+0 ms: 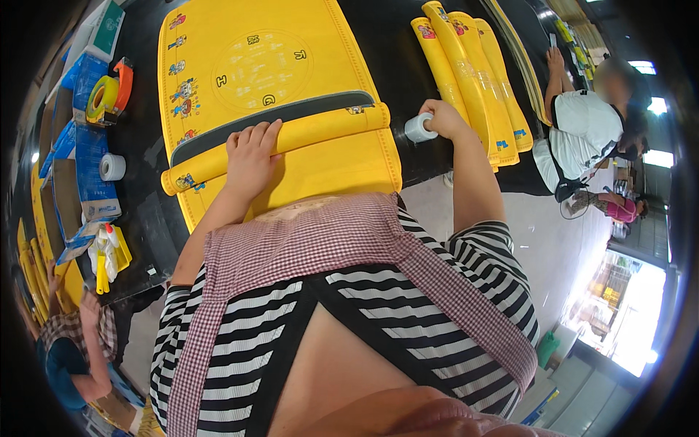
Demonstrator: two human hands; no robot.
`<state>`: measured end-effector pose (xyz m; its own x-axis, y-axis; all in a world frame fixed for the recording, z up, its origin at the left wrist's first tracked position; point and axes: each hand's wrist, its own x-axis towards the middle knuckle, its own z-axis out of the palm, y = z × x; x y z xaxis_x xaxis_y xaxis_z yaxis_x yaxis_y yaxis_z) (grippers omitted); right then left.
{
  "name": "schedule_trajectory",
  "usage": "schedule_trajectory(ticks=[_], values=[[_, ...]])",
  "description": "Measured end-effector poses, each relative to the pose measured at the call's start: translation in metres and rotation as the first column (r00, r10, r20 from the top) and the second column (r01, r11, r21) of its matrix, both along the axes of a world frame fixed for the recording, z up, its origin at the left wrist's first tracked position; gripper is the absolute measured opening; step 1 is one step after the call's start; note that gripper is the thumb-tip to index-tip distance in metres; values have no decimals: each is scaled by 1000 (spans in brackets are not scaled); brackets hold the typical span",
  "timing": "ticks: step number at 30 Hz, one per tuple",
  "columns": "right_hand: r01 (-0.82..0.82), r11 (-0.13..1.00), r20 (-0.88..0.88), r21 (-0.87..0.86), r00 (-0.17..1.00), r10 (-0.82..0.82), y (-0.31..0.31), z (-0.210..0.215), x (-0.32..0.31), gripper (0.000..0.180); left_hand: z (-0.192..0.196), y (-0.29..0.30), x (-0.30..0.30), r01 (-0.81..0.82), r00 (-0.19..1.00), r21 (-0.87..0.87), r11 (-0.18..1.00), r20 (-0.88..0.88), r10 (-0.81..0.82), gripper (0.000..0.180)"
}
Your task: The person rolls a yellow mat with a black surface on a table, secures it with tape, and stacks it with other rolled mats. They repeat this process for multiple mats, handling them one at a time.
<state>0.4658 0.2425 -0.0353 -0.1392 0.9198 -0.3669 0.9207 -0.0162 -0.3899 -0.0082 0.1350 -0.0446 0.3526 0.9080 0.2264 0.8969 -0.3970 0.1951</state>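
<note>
In front of me lies a yellow printed mat (320,51) with cartoon figures along its left edge and a circle of letters. A rolled part of yellow mat (320,131) runs across it, and the grey underside (218,138) shows as a strip on its far side. My left hand (253,154) presses on this roll, fingers stretched out over it. To the right of the mat, my right hand (445,121) is closed around a roll of clear tape (420,127), just above the black table (397,65).
Several rolled yellow mats (473,80) lie right. On the left stand blue boxes (95,164), an orange tape dispenser (122,87), another tape roll (112,167) and a white spray bottle (105,251). A person (582,124) works at right, another (73,349) at lower left.
</note>
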Motion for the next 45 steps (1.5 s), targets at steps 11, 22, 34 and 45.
schedule_trajectory(ticks=[11,22,34,45], values=[[223,962,-953,-158,219,-207,-30,34,-166,19,2,3,-2,11,997,15,1000,71,-13,72],[-63,990,-866,124,481,139,-12,-25,-281,16,12,5,-16,-1,739,-10,1000,674,8,81],[-200,936,-712,289,609,350,-13,-24,-276,42,64,26,-5,86,866,-49,995,498,-50,12],[-482,670,-233,564,686,689,-90,-6,-266,98,3,73,-36,-159,937,-632,758,145,318,33]])
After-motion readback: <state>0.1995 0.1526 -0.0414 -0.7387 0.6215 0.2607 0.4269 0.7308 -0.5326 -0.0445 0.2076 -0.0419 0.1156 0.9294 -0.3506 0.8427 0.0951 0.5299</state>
